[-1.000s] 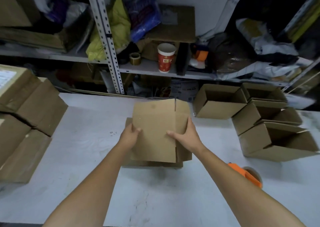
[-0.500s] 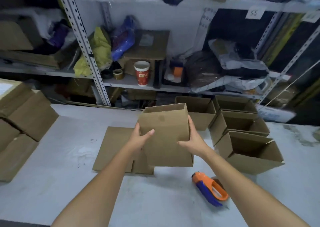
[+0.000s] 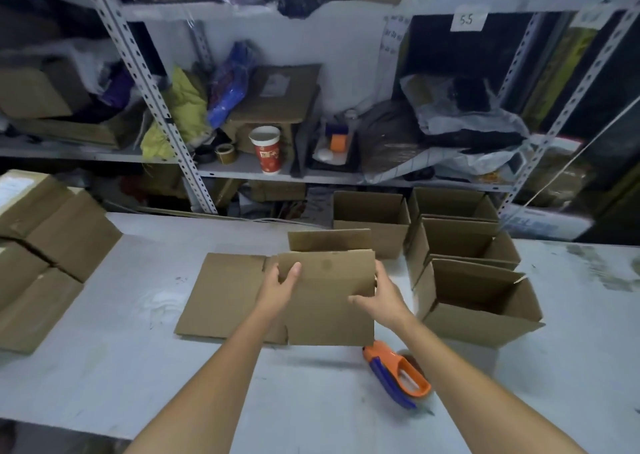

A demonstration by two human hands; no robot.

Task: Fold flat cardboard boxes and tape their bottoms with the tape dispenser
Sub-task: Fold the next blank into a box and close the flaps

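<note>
A small brown cardboard box [image 3: 329, 301] is lifted above the table and partly opened into a sleeve, its far wall showing behind the near one. My left hand [image 3: 278, 289] grips its left edge, thumb on the front face. My right hand [image 3: 379, 296] holds its right edge, thumb across the front. A flat cardboard blank [image 3: 221, 294] lies on the white table [image 3: 104, 367] under and left of it. The orange and blue tape dispenser [image 3: 398, 372] lies on the table below my right wrist.
Three open folded boxes [image 3: 478, 301] stand at the right, a fourth [image 3: 370, 211] behind the held box. Stacked closed boxes [image 3: 45, 245] sit at the left edge. Cluttered metal shelving [image 3: 263, 173] with a red paper cup [image 3: 266, 150] runs along the back.
The box went from flat to lifted and opened into a sleeve. Both hands moved to its side edges. The view tilted up, bringing more shelving and the whole tape dispenser into sight.
</note>
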